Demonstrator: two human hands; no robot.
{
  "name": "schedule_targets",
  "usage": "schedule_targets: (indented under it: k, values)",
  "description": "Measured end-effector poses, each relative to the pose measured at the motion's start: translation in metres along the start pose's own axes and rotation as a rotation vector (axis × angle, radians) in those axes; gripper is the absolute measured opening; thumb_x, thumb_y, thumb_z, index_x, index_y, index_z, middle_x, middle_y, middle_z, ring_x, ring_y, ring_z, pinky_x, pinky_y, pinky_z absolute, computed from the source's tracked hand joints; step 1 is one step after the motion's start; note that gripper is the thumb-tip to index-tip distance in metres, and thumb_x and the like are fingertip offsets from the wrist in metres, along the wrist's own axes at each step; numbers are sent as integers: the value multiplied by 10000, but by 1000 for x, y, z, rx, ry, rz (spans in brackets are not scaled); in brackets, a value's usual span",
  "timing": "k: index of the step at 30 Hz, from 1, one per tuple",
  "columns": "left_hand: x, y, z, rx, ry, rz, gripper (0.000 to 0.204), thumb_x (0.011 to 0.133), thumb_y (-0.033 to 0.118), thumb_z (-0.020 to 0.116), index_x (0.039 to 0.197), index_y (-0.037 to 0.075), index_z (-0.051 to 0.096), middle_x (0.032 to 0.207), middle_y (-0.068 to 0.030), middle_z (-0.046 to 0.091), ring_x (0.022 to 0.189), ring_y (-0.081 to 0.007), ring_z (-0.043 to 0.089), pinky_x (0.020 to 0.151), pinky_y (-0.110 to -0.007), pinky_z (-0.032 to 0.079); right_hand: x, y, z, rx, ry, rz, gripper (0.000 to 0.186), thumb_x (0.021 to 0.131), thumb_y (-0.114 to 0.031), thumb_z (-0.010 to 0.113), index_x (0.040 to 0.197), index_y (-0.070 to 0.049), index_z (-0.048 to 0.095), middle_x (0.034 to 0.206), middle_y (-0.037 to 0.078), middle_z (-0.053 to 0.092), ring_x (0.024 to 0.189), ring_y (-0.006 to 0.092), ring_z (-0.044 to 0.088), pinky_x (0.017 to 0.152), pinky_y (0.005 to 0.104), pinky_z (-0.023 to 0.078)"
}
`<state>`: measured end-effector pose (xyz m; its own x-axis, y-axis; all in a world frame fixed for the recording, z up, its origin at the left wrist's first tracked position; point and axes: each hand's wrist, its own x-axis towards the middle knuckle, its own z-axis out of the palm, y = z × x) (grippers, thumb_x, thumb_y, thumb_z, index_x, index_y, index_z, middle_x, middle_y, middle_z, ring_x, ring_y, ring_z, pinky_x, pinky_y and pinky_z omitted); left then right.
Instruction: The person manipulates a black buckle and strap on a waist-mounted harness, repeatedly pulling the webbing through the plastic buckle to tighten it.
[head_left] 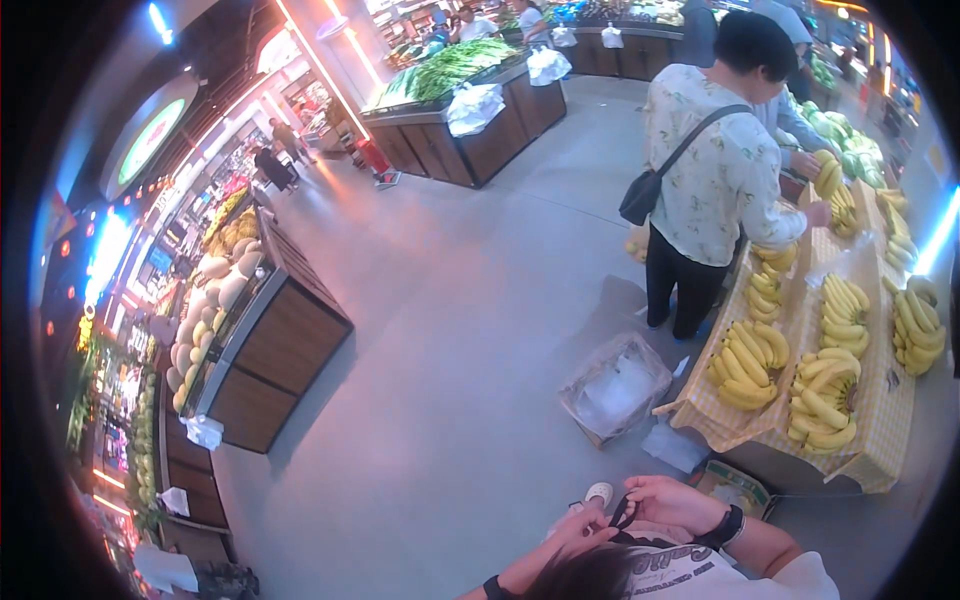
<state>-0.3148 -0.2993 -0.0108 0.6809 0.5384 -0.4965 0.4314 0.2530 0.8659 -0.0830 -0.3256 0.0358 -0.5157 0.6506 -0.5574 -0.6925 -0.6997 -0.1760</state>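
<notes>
Low in the view, in front of a white printed shirt (690, 572), my two hands are close together. My right hand (668, 503), with a dark watch (724, 526) on its wrist, has its fingers closed on a thin black strap (622, 514). Just left of it, my left hand (578, 530) pinches the same strap lower down. The strap bends into a small loop between them; what it belongs to cannot be made out. Dark hair partly covers my left forearm.
At right, a stand with a yellow checked cloth (690, 415) bears several banana bunches (745, 365). A person in a floral shirt (700, 160) reaches toward bananas there. A carton with plastic inside (648, 358) sits on the floor. A melon stand (280, 350) is left; a greens stand (430, 140) is farther back.
</notes>
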Motion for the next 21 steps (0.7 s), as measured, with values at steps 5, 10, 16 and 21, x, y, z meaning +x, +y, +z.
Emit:
schedule_targets:
  k: [5,10,16,21]
  values:
    - [-18,-10,9,-14,-12,79,182,877,252,674,860,102,573,769,21,509,693,-69,444,600,-241,366,-5,7,-13,111,-26,41,179,864,9,518,1035,-32,486,800,53,522,701,177,495,740,315,434]
    - [6,-15,17,283,150,239,223,844,255,695,817,61,589,708,-60,542,679,-153,546,612,-314,429,22,16,-31,84,-17,-88,211,856,-14,535,1059,-53,492,802,11,520,681,115,472,675,240,409]
    - [15,-5,33,148,-178,-49,366,956,379,514,966,28,619,771,-42,583,730,-114,543,702,-279,438,-13,10,-23,-593,72,-318,274,889,-16,556,1125,-89,436,738,-20,526,672,71,502,619,208,403]
    - [28,4,30,22,-340,-141,356,951,314,536,1076,-14,597,845,-52,628,749,-95,585,705,-242,479,-17,20,-32,-455,150,-386,318,912,-56,571,1183,-122,418,745,-17,534,682,68,507,619,211,405]
